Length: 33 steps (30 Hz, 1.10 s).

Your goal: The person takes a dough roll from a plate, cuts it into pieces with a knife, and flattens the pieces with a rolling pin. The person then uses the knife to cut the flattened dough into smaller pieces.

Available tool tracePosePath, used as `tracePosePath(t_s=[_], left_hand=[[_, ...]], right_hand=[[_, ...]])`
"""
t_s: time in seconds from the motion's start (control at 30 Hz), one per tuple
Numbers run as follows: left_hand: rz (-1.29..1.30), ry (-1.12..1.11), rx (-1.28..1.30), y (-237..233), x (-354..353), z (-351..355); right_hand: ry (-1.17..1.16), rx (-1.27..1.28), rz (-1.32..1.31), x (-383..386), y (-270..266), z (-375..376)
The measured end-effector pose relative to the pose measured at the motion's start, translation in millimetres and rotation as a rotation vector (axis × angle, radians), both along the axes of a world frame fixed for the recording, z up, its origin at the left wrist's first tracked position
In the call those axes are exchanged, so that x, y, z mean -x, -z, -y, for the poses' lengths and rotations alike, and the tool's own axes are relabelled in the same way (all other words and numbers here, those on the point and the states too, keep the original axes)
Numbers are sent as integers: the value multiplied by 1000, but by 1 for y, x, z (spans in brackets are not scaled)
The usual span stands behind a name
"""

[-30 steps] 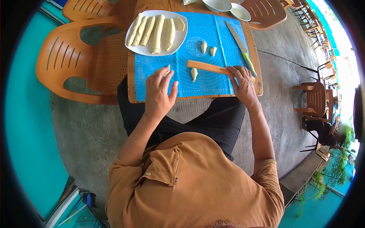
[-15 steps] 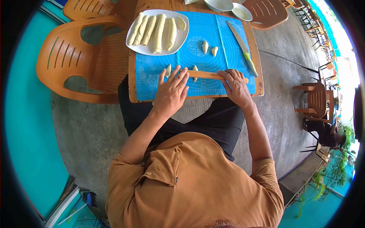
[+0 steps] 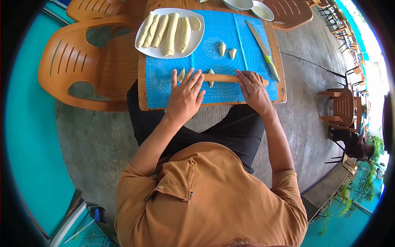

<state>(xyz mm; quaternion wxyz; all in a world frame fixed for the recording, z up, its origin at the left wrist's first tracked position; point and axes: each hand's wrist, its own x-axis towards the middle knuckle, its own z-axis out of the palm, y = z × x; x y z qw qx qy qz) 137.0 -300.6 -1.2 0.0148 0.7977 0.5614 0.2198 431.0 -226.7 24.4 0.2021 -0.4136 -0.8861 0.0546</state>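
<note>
Rolling pin [image 3: 224, 78], slim, straight and of plain light wood, lies crosswise over a small pale dough piece [image 3: 211, 85], whose tapered ends show on both sides. Left hand [image 3: 186, 96] is palm down at the pin's left end, fingers spread, the little finger well apart; right hand [image 3: 256, 92] covers the pin's right part, fingers close together, though I cannot tell whether they grip. A second piece [image 3: 182, 75] lies left of the pin, and two small pieces [image 3: 222, 49] lie beyond it. Beyond the pin's left end, a white plate [image 3: 195, 42] holds five long cream rolls [image 3: 170, 35] and one short one; far beyond its right end stand a bowl [image 3: 238, 4] and a smaller dish [image 3: 262, 11], contents unclear. Grey floor [image 3: 94, 152] spreads below the pin, with a turquoise wall [image 3: 33, 123] far to its left; a wooden table [image 3: 280, 94] supports it, an orange chair [image 3: 117, 66] stands to its left, a blue mat [image 3: 224, 31] lies directly beneath, and a green-handled knife [image 3: 269, 59] rests beyond its right end.
</note>
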Motion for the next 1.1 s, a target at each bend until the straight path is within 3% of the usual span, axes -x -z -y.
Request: tracePosePath(t_s=[0.5,0.67,1.1], left_hand=[[-23,-21,29,0,-2,-13],[105,-19,-45,0,-3,-18],[129,-18,-141,-7,-2,-34]], right_hand=[[-45,9,-12,8,-9,-11],[-53,19,-36,6,2,-16],[-52,-47,-60,14,-11,-33]])
